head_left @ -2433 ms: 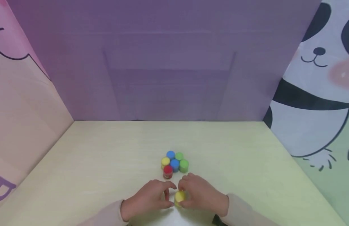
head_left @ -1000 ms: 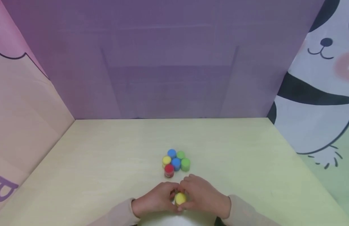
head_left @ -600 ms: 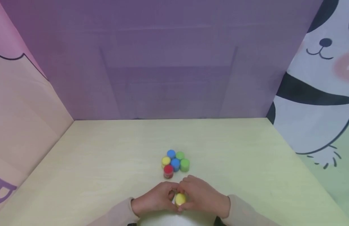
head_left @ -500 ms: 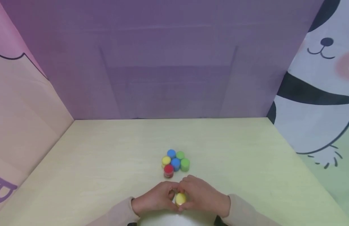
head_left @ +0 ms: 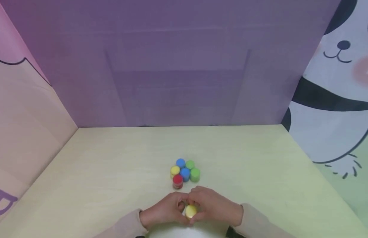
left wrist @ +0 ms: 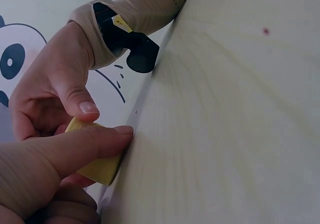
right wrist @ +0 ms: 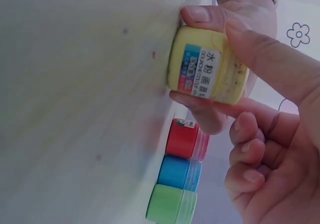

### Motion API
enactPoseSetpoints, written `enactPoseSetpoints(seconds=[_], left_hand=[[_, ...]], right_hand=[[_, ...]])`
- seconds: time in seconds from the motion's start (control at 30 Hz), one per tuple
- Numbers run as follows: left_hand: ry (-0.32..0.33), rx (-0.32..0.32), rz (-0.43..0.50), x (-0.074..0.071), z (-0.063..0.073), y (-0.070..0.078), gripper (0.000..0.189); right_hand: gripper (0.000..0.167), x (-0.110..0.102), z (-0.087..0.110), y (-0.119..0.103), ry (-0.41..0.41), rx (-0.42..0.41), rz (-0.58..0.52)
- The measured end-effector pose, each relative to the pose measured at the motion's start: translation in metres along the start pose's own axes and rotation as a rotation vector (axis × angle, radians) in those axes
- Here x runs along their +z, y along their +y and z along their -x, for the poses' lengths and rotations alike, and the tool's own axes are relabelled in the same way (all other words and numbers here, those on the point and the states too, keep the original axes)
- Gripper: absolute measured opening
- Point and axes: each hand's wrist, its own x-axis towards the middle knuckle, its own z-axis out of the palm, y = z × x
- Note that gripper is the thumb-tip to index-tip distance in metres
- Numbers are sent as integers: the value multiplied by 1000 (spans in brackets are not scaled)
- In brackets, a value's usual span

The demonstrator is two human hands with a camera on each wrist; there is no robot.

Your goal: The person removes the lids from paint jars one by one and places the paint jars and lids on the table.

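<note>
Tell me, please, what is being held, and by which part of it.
A yellow jar: the left hand grips its body, the right hand its lid.

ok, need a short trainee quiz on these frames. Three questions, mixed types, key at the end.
1. True or false: the left hand and the right hand both grip the yellow jar that stands apart from the cluster.
2. Count: how many jars show in that cluster in the head view?
3. Name it: which colour of cluster jar sits nearest the hands in the head view?

Key:
1. True.
2. Six.
3. Red: the red jar.
</note>
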Motion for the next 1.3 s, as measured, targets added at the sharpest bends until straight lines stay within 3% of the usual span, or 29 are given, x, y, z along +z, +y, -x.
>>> enactPoseSetpoints(seconds=[0.2,0.43,1.07,1.3], left_hand=[[4,-12,15,0,1,0,35],[-30,-7,48,1,0,0,37],[-56,-58,4,-4,-1,1,37],[-88,-58,9,-6,-2,1,35]], right_hand=[[28,0,0,3,-3,-43,-4],[27,-2,-1,2,-67,4,-33],[27,-3,1,4,-25,-178,59],[26,-4,1,3,-53,-179,72]])
